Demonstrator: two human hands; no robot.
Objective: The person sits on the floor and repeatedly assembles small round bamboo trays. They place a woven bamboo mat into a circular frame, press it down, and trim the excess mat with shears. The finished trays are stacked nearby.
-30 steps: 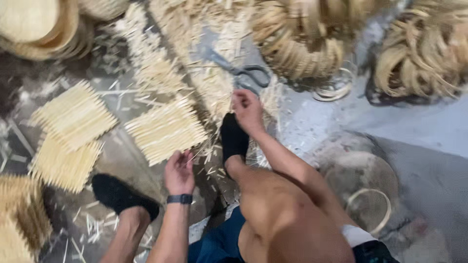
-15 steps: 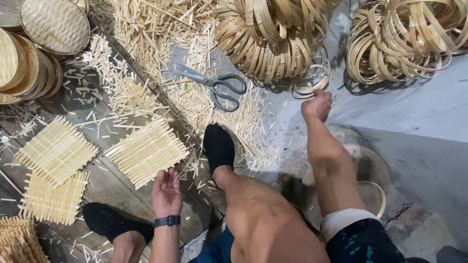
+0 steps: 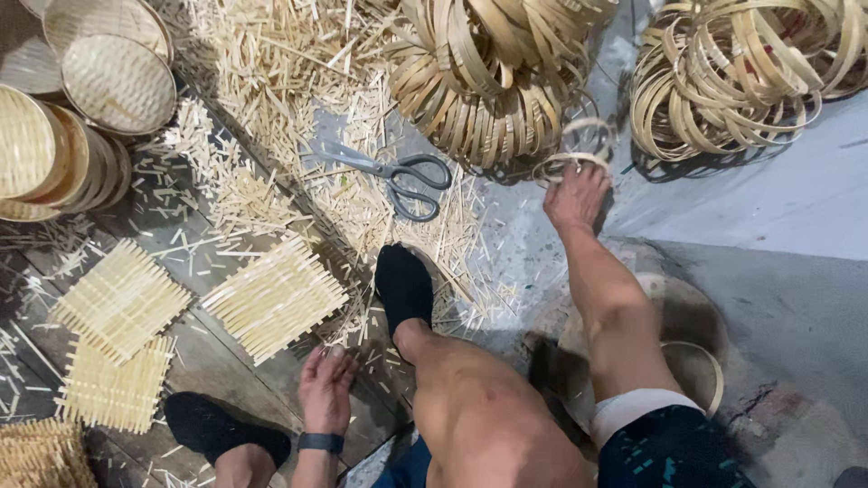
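Currently the right hand [image 3: 575, 194] is out past the scissors [image 3: 398, 172], fingers closing on a thin bamboo ring [image 3: 570, 161] lying at the foot of the big ring pile [image 3: 488, 81] just right of them. Grip looks partial, fingertips only. Left hand [image 3: 325, 387] sits low, below-left of the scissors, fingers loosely curled and holding nothing, near the closest woven mat [image 3: 273, 298]. To do this cleanly I'd pinch one ring only and lift it straight toward the body, so it doesn't snag neighbouring hoops. Room: bare grey floor right of the scissors is the open lane; left of them is splinter litter, more mats and stacked baskets [image 3: 81, 117]. Foot [image 3: 403, 285] is planted just below the scissors, so keep the pull wide of it.
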